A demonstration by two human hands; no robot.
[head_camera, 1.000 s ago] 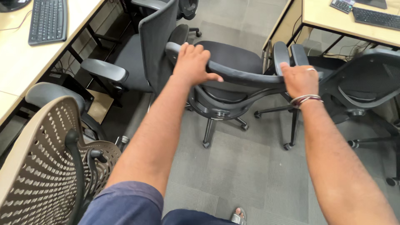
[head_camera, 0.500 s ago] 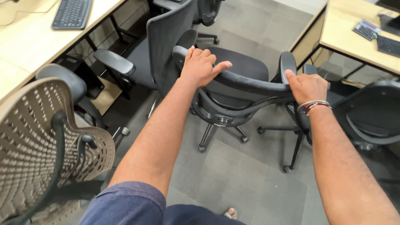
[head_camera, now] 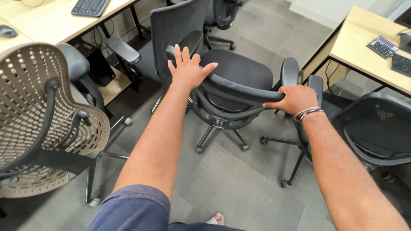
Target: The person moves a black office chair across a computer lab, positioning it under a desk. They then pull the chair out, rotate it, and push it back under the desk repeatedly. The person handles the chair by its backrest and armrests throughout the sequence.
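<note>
Black office chair [head_camera: 239, 70], padded seat, curved backrest, upright on grey carpet.

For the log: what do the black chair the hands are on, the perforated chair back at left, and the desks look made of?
Black chair: seat looks like matte woven fabric; the backrest rim under the left hand and right hand looks like smooth moulded plastic. Perforated chair back: tan plastic, rows of punched holes. Desks: pale wood-grain top, probably laminate.

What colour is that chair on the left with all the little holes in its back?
The perforated chair back is tan-beige with a black frame, seen in the head view.
</note>
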